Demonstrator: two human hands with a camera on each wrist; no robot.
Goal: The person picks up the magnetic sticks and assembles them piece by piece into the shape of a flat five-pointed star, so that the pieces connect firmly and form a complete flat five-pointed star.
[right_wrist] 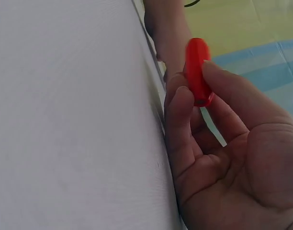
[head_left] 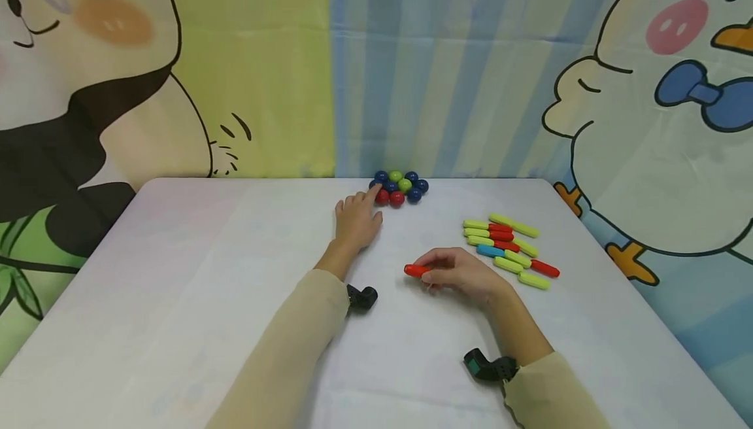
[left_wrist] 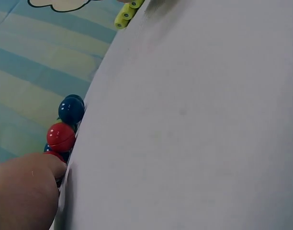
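The right hand (head_left: 461, 274) pinches a short red stick (head_left: 416, 271) between thumb and fingers, above the middle of the table; the right wrist view shows the same red stick (right_wrist: 198, 74) upright in the right hand (right_wrist: 232, 158). Reaching to the back edge, the left hand (head_left: 356, 221) has its forefinger at the left side of a cluster of balls, beside a red ball (head_left: 397, 199) and a blue ball (head_left: 414, 195). In the left wrist view, the left hand (left_wrist: 27, 191) partly hides the balls near another red ball (left_wrist: 61, 137); whether it grips one is unclear.
Right of the right hand lie several yellow-green sticks (head_left: 514, 225), some red ones (head_left: 544, 268) and a blue one (head_left: 490, 250), in staggered rows on the white table (head_left: 206, 272). A printed cloth (head_left: 412, 63) hangs behind the table's back edge.
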